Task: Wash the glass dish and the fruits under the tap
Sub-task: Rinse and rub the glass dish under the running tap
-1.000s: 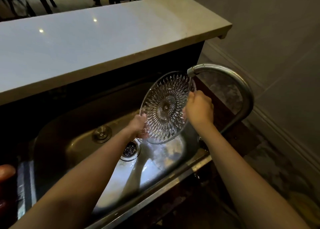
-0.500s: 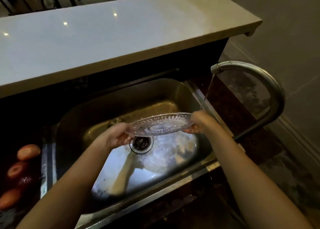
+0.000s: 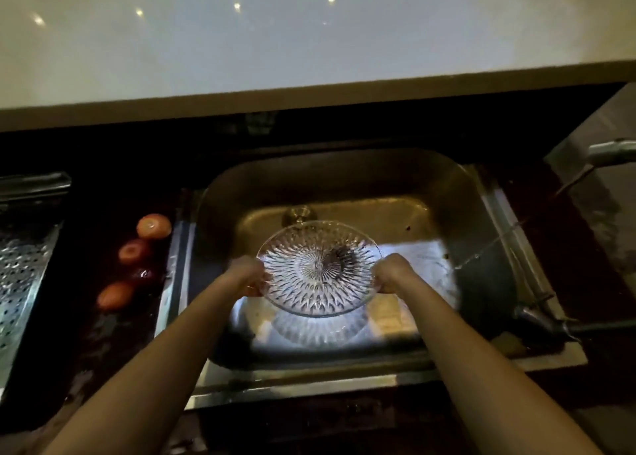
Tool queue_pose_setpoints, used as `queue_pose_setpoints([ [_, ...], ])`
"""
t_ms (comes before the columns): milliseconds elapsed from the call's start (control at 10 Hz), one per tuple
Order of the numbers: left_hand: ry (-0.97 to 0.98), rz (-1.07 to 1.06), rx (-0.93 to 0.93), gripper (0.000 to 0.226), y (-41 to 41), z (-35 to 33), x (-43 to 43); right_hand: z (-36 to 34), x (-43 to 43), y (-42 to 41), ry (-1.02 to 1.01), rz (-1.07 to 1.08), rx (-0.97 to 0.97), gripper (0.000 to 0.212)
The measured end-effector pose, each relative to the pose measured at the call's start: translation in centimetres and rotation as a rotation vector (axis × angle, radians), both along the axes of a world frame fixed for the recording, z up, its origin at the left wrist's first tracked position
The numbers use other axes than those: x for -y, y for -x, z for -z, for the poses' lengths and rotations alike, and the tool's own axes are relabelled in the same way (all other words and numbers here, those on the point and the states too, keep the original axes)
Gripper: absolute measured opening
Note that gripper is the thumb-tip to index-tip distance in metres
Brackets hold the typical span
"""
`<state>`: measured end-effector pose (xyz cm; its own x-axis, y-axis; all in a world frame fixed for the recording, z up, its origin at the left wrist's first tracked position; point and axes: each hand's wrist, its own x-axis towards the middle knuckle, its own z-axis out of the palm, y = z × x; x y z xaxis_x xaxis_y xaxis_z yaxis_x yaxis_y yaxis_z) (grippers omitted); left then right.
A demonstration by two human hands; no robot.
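Over the sink (image 3: 347, 182), roughly level and face-up: dish (image 3: 319, 268), pinched at opposite edges. Left hand (image 3: 248, 275) curled around the left rim, right hand (image 3: 392, 272) curled around the right rim, both closed on the glass, fingers mostly tucked underneath so can't say exactly how far they wrap. Held up in the air, not resting on the basin floor, with its bright reflection showing on the wet steel below.

Off to the right, tap (image 3: 611, 151) with a thin stream of water (image 3: 495, 239) falling at the right side of the basin, clear of the dish. So not under the flow at this moment. Hard to call whether the dish is already rinsed; no obvious grime, but too dim to tell droplets from cut pattern.

Fruits (image 3: 134, 251): four reddish-orange ones in a line on the dark counter (image 3: 103, 334) left of the sink, beside a perforated tray (image 3: 20, 268). Untouched by either hand. Guessing that's the bigger half still to go.
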<state>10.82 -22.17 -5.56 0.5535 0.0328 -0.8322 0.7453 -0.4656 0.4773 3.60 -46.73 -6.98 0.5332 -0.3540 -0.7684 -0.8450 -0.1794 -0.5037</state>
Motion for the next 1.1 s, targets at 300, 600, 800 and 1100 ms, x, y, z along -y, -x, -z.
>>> queue_pose_setpoints([
  [300,-0.457,0.296,0.237,0.031,0.6,7.7,-4.0,6.6,-4.1,-2.5,0.410,-0.288,0.031,0.026],
  [600,-0.461,0.157,0.226,0.021,1.6,8.5,-4.0,9.8,-4.8,-2.4,0.512,-0.402,0.061,0.028],
  [800,-0.529,0.393,0.255,0.027,1.9,7.1,-3.9,10.4,-4.8,-2.4,0.477,-0.407,0.076,0.034],
  [1100,-0.364,0.302,0.710,0.035,4.7,-0.5,-6.0,5.7,-6.4,-4.6,0.564,-0.623,0.105,0.042],
])
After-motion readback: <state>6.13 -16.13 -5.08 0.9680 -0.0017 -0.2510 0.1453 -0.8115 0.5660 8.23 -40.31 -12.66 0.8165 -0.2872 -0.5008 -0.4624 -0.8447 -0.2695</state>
